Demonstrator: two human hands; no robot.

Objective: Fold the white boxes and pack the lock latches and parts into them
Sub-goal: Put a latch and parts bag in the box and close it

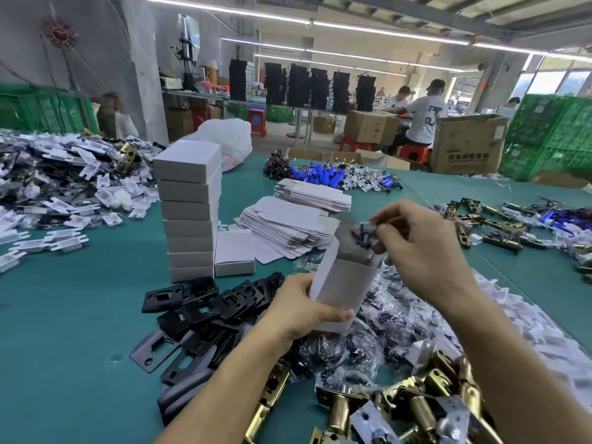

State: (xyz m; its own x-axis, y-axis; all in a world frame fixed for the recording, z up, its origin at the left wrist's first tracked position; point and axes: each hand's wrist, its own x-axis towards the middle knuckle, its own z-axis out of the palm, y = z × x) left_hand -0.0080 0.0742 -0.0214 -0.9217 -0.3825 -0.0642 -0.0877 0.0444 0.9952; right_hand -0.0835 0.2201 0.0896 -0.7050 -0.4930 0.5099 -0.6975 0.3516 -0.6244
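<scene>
Left grip (307, 310) holds box (342, 283); right grip (426, 251) pinches parts bag (362, 236) above.

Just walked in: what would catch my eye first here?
At centre, the left hand holds an open white box while the right hand pinches a bag of parts over its mouth. Left of them rises a tall stack of closed boxes; brass latches crowd the near right.

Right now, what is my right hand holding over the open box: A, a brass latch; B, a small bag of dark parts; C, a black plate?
B: the right hand pinches a clear bag of dark parts above the box that the left hand grips.
</scene>
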